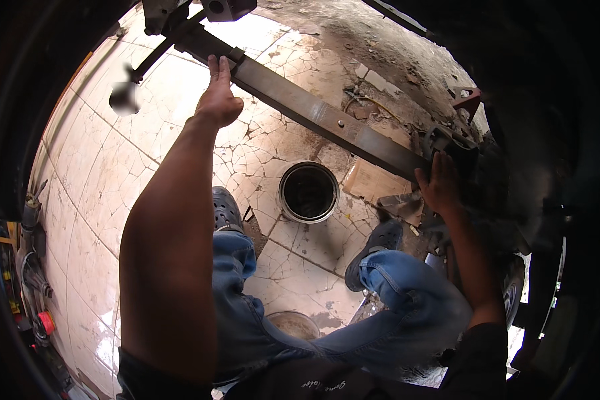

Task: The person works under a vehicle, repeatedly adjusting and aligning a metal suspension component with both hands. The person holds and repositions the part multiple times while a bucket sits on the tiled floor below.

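A long flat metal leaf spring (313, 113) runs aslant from the far left to the right, with a bolt head standing up near its middle. My left hand (219, 103) reaches to its far left part, with two straight fingertips against the edge by a dark clamp (236, 56). At the opposite end, my right hand (440, 185) lies against the spring, its fingers stretched and slightly apart. Neither hand is visibly wrapped round the metal. Dark vehicle parts partly hide the spring's right end.
An open round can (309, 192) with a dark inside stands on the cracked tile floor (180, 143) between my feet. A rod with a rounded end (124, 97) juts out at far left. Flattened cardboard (373, 183) lies under the spring. Tools (37, 293) line the left edge.
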Demonstrator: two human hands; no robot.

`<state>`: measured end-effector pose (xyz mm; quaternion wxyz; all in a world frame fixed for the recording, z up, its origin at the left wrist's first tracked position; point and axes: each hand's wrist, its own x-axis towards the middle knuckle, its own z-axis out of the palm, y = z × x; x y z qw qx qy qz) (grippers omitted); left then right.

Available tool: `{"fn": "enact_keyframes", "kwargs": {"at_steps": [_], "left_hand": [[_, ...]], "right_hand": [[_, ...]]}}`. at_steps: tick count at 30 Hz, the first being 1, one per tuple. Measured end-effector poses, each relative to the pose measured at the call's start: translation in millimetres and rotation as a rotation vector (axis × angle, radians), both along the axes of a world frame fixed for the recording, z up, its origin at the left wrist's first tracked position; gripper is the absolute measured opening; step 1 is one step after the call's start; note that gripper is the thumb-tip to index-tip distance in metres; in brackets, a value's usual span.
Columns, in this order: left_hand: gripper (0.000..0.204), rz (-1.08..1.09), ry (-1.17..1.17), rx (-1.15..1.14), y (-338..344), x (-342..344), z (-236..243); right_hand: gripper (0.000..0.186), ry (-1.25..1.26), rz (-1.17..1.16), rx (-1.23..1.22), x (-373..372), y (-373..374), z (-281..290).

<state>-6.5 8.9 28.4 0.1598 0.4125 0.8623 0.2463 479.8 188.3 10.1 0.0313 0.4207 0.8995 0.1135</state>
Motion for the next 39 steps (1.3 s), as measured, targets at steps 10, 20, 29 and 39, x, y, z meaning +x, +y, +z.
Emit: {"fn": "enact_keyframes", "kwargs": {"at_steps": [10,20,29,39], "left_hand": [[0.099,-0.01,0.114,-0.015,5,-5,-16],[0.095,-0.03,0.01,-0.022,-4,2,0],[0.096,-0.001,0.042,0.08,8,2,-13],[0.098,-0.01,0.028,0.052,3,-5,-16]], "right_hand": [[0.079,0.099,0.249,0.109,40,-16,-18],[0.086,-0.018,0.098,0.004,25,-26,-7],[0.087,0.005,-0.026,-0.093,5,-9,7],[0.089,0.053,0.1,-0.039,28,-40,3]]}}
